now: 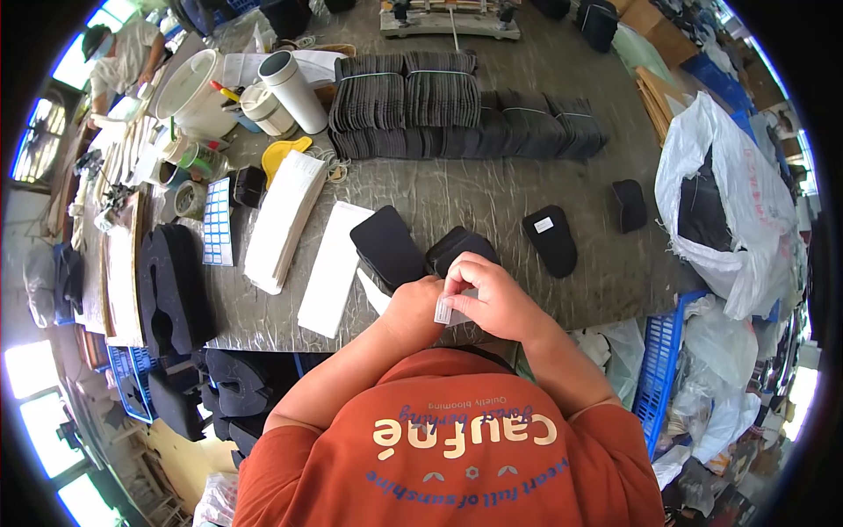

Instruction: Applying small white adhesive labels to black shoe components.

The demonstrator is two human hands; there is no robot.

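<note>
We pinch a white label (443, 309) in our right hand (486, 297), beside our left hand (413, 307), whose grip we cannot tell; one black pad (555, 252) is labelled, two nearer pads (382, 250) seem left

Head-worn fisheye view, from close above, facing down onto worktable (474, 189)

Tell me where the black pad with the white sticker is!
In the head view, the pad lies on the table, beyond and to the right of the right hand, left of the small black piece.
</note>
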